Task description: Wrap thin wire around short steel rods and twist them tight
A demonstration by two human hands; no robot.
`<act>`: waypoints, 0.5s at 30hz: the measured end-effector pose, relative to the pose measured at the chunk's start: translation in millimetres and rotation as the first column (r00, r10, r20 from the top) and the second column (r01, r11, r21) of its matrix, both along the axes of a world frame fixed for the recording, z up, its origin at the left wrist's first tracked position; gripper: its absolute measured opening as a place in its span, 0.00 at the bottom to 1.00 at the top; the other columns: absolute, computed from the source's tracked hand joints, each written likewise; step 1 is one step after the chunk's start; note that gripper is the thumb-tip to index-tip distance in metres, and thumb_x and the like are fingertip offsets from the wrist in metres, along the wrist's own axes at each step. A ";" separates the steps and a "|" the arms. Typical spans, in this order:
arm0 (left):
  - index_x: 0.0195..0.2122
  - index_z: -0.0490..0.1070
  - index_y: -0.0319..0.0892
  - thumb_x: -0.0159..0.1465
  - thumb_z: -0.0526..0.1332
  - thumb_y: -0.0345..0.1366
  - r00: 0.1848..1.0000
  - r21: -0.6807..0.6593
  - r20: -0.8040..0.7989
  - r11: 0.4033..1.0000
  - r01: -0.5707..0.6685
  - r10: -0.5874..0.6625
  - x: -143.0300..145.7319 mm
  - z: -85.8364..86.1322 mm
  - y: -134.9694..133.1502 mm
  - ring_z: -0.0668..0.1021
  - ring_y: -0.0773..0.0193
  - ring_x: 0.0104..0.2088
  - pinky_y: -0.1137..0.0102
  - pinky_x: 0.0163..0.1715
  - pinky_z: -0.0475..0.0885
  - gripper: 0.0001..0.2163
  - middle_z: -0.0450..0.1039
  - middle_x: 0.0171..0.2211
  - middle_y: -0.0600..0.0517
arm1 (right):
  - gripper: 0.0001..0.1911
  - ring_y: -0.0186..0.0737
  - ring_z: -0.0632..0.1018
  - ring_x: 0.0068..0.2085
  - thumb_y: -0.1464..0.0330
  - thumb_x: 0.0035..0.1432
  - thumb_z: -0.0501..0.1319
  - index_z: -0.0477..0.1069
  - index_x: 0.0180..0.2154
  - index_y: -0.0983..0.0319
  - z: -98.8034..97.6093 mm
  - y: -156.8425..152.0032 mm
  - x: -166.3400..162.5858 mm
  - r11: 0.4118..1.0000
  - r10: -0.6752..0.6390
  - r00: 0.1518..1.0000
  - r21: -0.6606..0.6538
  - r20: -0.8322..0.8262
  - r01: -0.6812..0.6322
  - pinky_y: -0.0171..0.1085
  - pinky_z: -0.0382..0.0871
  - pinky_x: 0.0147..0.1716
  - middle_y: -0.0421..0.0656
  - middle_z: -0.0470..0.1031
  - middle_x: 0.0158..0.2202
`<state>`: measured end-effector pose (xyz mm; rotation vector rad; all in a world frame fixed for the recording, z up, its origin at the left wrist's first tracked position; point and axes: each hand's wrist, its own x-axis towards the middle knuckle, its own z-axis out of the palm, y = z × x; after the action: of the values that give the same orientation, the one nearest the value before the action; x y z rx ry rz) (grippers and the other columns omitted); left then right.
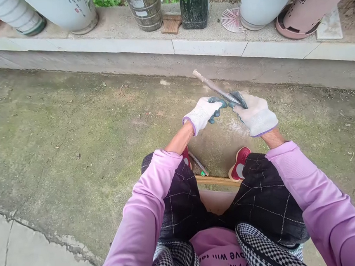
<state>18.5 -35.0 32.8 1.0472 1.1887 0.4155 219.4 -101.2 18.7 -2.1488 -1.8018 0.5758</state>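
Over bare concrete (101,115) | right hand (254,113) has fingers round a rod (212,85) | left hand (205,112) curled, can't tell if empty | mid-handling, I guess; next needs steady grip

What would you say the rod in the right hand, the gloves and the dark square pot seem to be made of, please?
Rod: possibly metal or film-wrapped wood; its shiny grey-brown surface leaves this open.
Gloves: probably matte knitted fabric, judging by the soft white backs, with a seemingly rubbery blue-grey finger coating.
Dark square pot: likely plastic, given its flat sides and slight sheen.
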 end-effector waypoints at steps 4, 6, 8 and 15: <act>0.35 0.83 0.45 0.78 0.71 0.29 0.997 0.145 -0.047 0.987 0.063 -0.057 -7.8 -17.2 -1.0 0.71 0.66 0.25 0.73 0.23 0.63 0.12 0.72 0.25 0.55 | 0.30 0.68 0.91 0.63 0.60 0.82 0.65 0.85 0.78 0.56 -1.6 6.8 2.2 0.996 0.055 0.972 -0.086 0.228 -0.036 0.54 0.85 0.60 0.56 0.92 0.67; 0.32 0.81 0.47 0.77 0.71 0.30 0.993 0.214 -0.089 0.972 0.092 -0.074 -11.1 -23.5 0.3 0.71 0.63 0.26 0.71 0.25 0.64 0.13 0.72 0.26 0.54 | 0.31 0.66 0.91 0.63 0.60 0.82 0.65 0.85 0.79 0.57 -3.0 9.3 4.5 0.991 0.086 0.961 -0.124 0.264 -0.055 0.53 0.85 0.59 0.56 0.92 0.67; 0.28 0.77 0.48 0.76 0.72 0.29 0.983 0.334 -0.164 0.933 0.138 -0.087 -14.1 -25.8 2.4 0.72 0.61 0.29 0.69 0.31 0.68 0.17 0.71 0.26 0.54 | 0.30 0.66 0.91 0.63 0.60 0.83 0.64 0.86 0.78 0.56 -4.1 10.4 7.2 0.982 0.125 0.952 -0.169 0.278 -0.080 0.53 0.85 0.59 0.56 0.92 0.67; 0.32 0.80 0.46 0.71 0.71 0.27 0.880 0.570 -0.454 0.713 0.408 -0.141 -18.3 -10.9 2.6 0.87 0.42 0.59 0.57 0.69 0.80 0.11 0.90 0.51 0.40 | 0.27 0.65 0.91 0.64 0.61 0.83 0.68 0.88 0.77 0.50 -4.0 10.7 10.8 0.975 0.149 0.930 -0.207 0.337 -0.082 0.53 0.84 0.58 0.52 0.92 0.66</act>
<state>0.2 -32.4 21.9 1.9795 1.2149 0.4036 230.2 -90.5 14.7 -2.4092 -2.1498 0.4230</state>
